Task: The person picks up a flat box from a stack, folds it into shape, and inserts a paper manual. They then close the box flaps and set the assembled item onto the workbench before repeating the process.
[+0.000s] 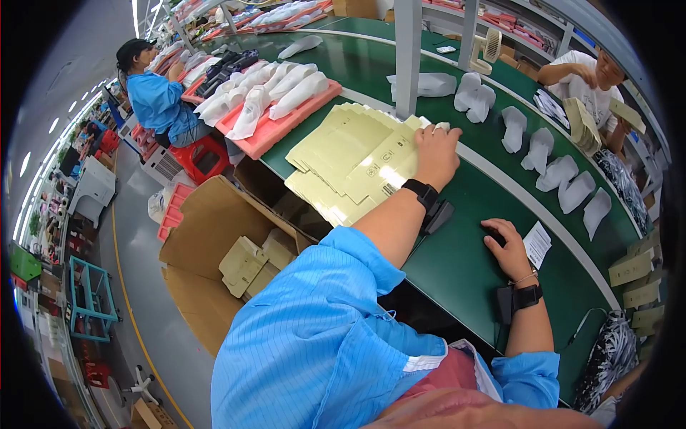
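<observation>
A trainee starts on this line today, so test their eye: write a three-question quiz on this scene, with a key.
1. Which of the wearer's hands touches the pale yellow cardboard stack?
2. True or false: the open brown box has pale yellow cardboard pieces inside it.
3. Which of these lies nearest the right hand?
A. the red stool
B. the white paper slip
C. the small fan

Key: 1. The left hand. 2. True. 3. B.

Grn bench (459, 239) w/ flat ctns (343, 149), wht slip (537, 245)
</observation>
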`<action>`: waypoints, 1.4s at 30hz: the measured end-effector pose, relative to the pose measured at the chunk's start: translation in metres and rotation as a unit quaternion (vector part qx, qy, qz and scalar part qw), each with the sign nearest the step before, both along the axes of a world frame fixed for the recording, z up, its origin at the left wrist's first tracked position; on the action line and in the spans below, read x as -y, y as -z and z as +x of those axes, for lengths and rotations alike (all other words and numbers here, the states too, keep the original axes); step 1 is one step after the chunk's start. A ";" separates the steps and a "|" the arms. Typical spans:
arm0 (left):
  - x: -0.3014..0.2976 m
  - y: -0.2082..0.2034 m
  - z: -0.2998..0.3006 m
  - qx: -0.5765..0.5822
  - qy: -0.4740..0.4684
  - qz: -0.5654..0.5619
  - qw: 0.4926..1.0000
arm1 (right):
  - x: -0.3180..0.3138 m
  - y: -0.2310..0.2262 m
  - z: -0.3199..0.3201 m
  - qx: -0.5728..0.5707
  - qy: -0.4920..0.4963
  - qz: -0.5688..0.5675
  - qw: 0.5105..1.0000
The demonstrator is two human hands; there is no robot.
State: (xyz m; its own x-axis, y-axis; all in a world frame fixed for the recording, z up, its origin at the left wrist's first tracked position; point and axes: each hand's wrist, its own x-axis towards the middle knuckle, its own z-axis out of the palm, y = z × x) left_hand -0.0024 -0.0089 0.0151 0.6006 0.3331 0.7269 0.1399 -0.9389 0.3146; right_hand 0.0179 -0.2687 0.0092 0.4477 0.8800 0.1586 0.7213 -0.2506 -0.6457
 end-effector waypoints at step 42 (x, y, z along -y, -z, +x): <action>0.025 -0.021 -0.032 -0.371 0.104 -0.022 0.923 | -0.045 -0.019 0.032 -0.285 0.112 0.284 0.908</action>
